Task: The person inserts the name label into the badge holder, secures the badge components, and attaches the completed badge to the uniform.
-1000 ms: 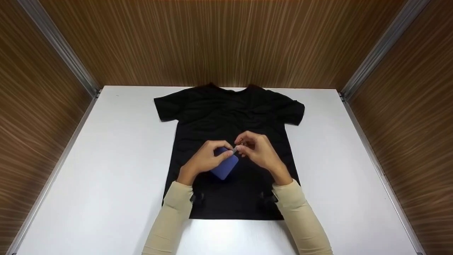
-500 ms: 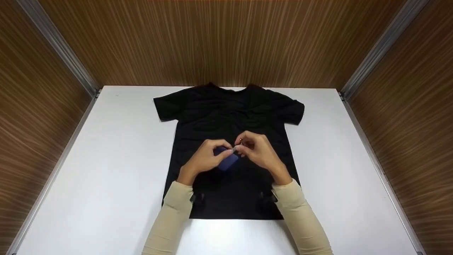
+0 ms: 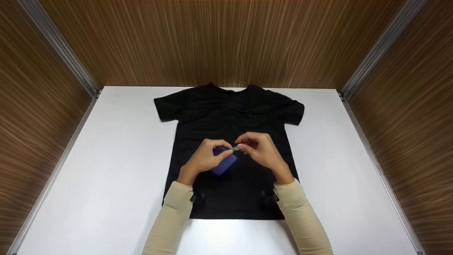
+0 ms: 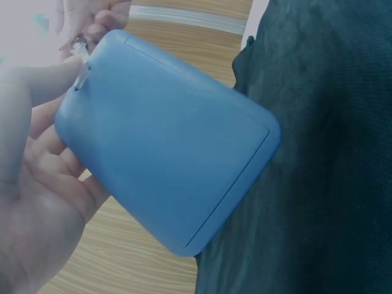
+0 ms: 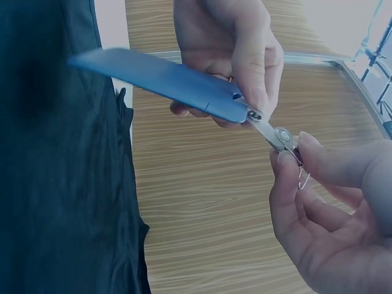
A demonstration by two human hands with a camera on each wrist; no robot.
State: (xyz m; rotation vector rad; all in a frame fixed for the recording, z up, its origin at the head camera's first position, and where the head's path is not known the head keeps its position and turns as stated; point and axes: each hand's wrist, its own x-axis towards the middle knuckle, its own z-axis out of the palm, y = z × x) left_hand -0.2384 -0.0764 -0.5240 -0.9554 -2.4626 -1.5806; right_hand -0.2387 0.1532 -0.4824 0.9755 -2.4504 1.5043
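A flat blue badge holder [image 4: 165,141] with rounded corners hangs tilted above a black T-shirt [image 3: 233,198]. A short clear strap [image 5: 260,125] with a metal clip [image 5: 283,138] is attached at its end. My left hand [image 3: 203,157] pinches the strap where it joins the badge holder [image 3: 225,163], thumb on top. Facing it, my right hand [image 3: 263,150] pinches the clip between thumb and fingertips. A bent wire [image 5: 302,177] sticks out below those fingertips. From the head view the clip is mostly hidden by the fingers.
The T-shirt lies spread out on a white table [image 3: 116,159], sleeves to both sides and collar toward the back. Wood-patterned panels [image 3: 219,42] enclose the table at the back and both sides, with metal rails [image 3: 384,49] in the corners.
The badge holder has swung and tilted beneath my left hand. My right hand has shifted slightly to the right, and more of the clip shows between the hands. The T-shirt has not moved.
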